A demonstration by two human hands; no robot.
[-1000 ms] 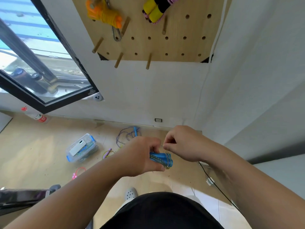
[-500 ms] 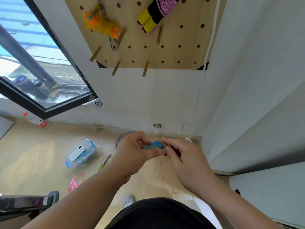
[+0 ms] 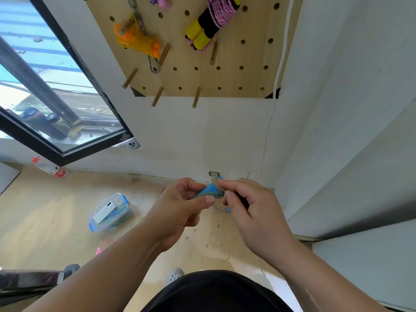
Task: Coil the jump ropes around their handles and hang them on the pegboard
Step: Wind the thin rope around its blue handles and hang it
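My left hand [image 3: 180, 207] grips a blue-handled jump rope [image 3: 211, 189] with a green-yellow cord wound round the handles. My right hand [image 3: 249, 206] pinches the cord at the handle's far end, thumb and forefinger on it. Both hands meet at chest height in front of the wall. Above hangs the wooden pegboard [image 3: 227, 70]. An orange coiled rope [image 3: 139, 42] hangs on its left side. A pink rope with yellow-black handles [image 3: 209, 23] hangs to the right of it. Several bare pegs [image 3: 196, 97] stick out along the lower rows.
On the wood floor lie a clear plastic box with blue clips [image 3: 110, 212], a pink rope [image 3: 103, 246] and a bottle [image 3: 50, 168]. A black-framed window [image 3: 56, 104] opens at the left. A white wall [image 3: 360, 131] closes the right. A white cable [image 3: 273, 113] runs down the wall.
The view has tilted up, showing more pegboard. My hands rose and came together; my right hand went from the bundle's top to pinching the cord at its end.
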